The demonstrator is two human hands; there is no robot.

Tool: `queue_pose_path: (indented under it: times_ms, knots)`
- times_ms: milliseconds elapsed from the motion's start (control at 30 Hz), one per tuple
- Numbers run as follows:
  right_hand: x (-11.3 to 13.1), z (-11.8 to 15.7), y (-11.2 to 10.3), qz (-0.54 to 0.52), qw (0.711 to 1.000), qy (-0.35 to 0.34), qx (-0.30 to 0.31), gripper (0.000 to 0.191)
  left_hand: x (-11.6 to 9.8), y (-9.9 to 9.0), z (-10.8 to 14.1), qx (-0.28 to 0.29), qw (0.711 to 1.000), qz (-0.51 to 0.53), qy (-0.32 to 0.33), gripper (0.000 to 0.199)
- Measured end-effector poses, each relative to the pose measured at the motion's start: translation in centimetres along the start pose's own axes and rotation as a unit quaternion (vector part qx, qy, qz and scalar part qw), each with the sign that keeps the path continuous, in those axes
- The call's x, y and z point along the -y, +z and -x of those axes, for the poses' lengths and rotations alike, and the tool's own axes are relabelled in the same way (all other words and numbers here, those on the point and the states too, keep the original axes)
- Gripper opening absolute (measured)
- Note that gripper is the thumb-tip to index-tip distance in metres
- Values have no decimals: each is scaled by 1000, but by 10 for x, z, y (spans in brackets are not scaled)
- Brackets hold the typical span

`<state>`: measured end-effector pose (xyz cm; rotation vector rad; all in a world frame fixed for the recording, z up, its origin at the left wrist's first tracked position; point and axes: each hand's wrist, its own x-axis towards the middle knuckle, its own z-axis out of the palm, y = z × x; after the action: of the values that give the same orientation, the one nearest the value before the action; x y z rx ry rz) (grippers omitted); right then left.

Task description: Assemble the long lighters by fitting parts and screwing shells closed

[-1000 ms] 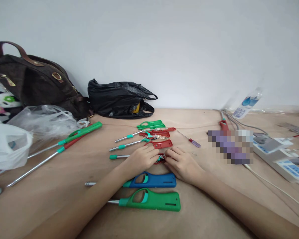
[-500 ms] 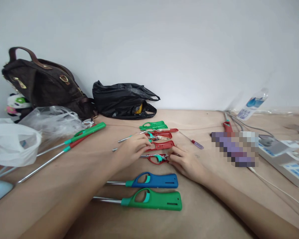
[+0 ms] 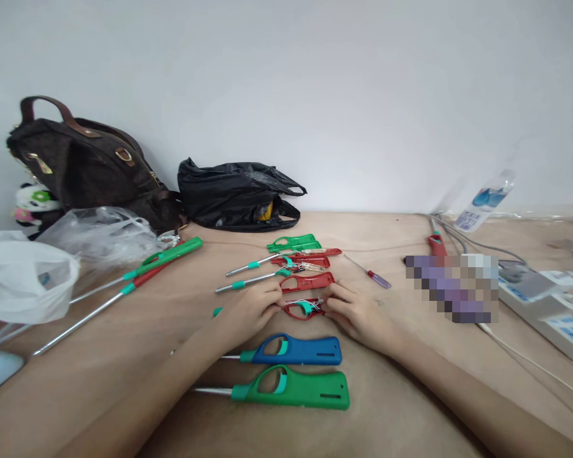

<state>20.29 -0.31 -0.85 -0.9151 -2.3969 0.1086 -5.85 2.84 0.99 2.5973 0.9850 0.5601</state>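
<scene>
Light: soft, even, moderately bright. Wall [image 3: 363,114], behind the black bag [image 3: 229,197]: pale cool grey. Black bag: dull sheen on folds. Open lighter [image 3: 307,310], in front of it: wiring indistinct. Bottle [image 3: 487,200], right of it: faint shadow on the wall. Mosaic block [image 3: 451,289], right-front: coarse pixels, detail hidden. Power strip [image 3: 566,334], farther right: wide-angle stretching.

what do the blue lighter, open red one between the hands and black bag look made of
Blue lighter: body likely moulded plastic, satin, from its smooth, even colour; barrel apparently polished metal, from its silvery shine.

Open red lighter: probably moulded plastic too, from its thin, evenly coloured frame; too small to judge its finish.

Black bag: seemingly thin plastic film, from its glossy creases.
</scene>
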Motion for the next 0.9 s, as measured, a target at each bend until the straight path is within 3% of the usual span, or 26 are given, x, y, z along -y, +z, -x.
queue_pose_path:
  times_ms: [333, 400, 567, 900]
  knots:
    - [4, 0, -3, -42, 998, 29, 23, 12, -6, -6, -1, 24, 999, 5, -23, 16]
    - [10, -4, -3, -60, 997, 52, 16, 10, -6, -5, -1, 18, 1000, -4, -16, 16]
    - [17, -13, 6, -75, 995, 64, 15, 25, -9, -1, 0, -6, 999, -38, -1, 18]
    - [10, -26, 15, 25, 998, 54, 5, 10, -21, 3, -5, -70, 984, -161, 36, 16]
